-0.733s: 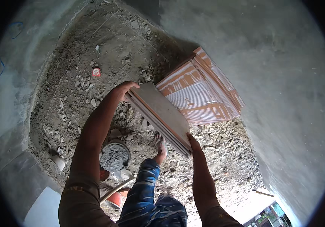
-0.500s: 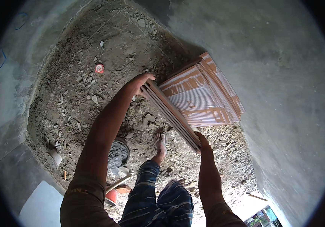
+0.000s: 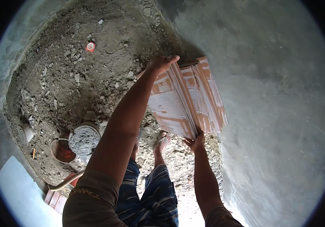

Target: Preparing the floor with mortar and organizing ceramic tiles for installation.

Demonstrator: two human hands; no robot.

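Many pale stone chips and clods cover the rough earth floor (image 3: 109, 72), which runs between smooth grey plastered walls. Near its left edge a whitish, round-rimmed container (image 3: 27, 132) lies tipped, with a small orange stick (image 3: 34, 153) just below it. At the lower left, flat reddish pieces (image 3: 56, 200) sit by the foot of the wall, and a curved, pale wooden handle (image 3: 68, 182) slants up beside a red object that is partly hidden. Next to the right stands a round, dark-rimmed bucket (image 3: 63, 151) with a reddish inside; just beside it, another bucket (image 3: 83, 140) is filled with lumpy, wet-looking grey mortar. Farther up the floor lies a squarish red-and-white tape measure (image 3: 90, 46).

The left forearm crosses toward the middle, and the left hand (image 3: 163, 64) grasps the top end of several thin, flat tiles (image 3: 170, 109), thumb stretched over their edges. These stand tilted on edge, their orange clay back finely ribbed and streaked with white. Below them a foot (image 3: 161, 140) rests on the rubble, under a blue, white-streaked trouser leg (image 3: 158, 185). At the tiles' lower corner the right hand (image 3: 195, 142) holds them, thumb against the edges and fingers spread beneath. Directly right, near the floor's right edge, a stack of similar ribbed tiles (image 3: 211, 94) leans, fanned slightly, beside the broad grey wall (image 3: 272, 113).
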